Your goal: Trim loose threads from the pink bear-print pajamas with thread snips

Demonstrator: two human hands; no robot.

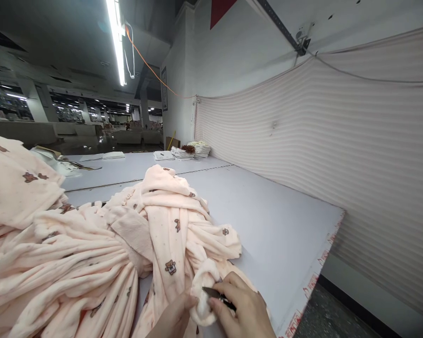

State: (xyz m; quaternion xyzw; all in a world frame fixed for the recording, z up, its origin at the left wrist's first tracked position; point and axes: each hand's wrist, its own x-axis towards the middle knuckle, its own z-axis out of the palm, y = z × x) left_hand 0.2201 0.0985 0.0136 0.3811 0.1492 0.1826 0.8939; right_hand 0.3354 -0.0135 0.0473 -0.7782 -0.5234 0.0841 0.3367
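A heap of pale pink fleece garments (91,253) printed with small brown bears lies on the white table (268,220). At the bottom edge my left hand (174,319) pinches a fold of this pink fabric (202,291). My right hand (241,310) is closed on a small dark metal snipping tool (215,295), whose tip rests against the same fold. Both hands touch the cloth close together.
More pink garments (14,188) are piled at the left. Stacks of folded white pieces (190,150) sit at the table's far end. A striped cloth (338,155) hangs along the right wall. The table's right edge (317,267) drops to a dark floor.
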